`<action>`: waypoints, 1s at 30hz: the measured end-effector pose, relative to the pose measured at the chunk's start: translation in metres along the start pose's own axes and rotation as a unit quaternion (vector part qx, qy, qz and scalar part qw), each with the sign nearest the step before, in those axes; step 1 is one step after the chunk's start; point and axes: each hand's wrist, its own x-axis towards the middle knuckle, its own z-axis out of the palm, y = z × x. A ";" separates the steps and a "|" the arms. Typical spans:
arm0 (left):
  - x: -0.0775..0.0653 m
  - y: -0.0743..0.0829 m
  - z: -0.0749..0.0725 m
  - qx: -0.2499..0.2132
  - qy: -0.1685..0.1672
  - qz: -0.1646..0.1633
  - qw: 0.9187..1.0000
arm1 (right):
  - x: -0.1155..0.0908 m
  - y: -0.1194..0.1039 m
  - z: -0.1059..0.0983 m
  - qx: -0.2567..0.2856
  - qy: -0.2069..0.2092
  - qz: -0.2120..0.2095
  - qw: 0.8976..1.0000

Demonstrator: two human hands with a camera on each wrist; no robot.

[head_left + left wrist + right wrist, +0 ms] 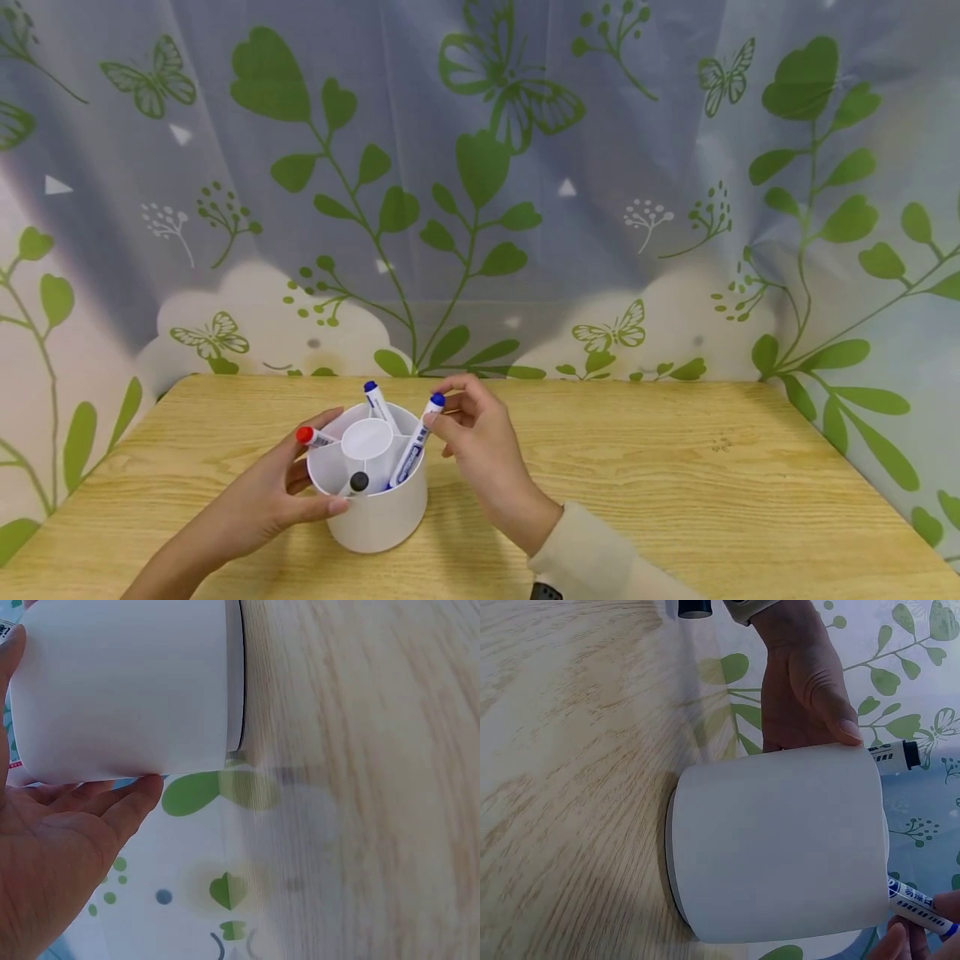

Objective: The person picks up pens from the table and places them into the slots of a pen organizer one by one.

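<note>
A round white pen holder [378, 527] with divided compartments stands on the wooden table. My left hand [270, 502] grips its left side, thumb at the near rim and fingers round the far side. With my right hand [486, 450] I pinch a blue-capped whiteboard marker [412, 457] near its cap; its lower end is inside the right-hand compartment. Another blue-capped marker [380, 404] leans at the back, a red-capped marker [319, 437] at the left, and a black-capped marker [358, 483] at the front. In the right wrist view the held marker [915, 906] slants out over the rim.
The wooden table [675, 492] stretches out to the right of the holder. Behind it hangs a curtain [600, 208] printed with green leaves and butterflies. A dark wrist device [546, 591] shows by the right sleeve.
</note>
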 end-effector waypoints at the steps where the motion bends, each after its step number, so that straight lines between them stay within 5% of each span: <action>1: 0.000 0.000 0.000 0.001 0.000 -0.001 1.000 | 0.000 0.001 0.001 -0.004 -0.001 0.001 1.000; 30: 0.000 0.003 0.002 -0.002 -0.001 0.002 1.000 | -0.009 0.010 0.005 -0.070 -0.017 -0.012 0.997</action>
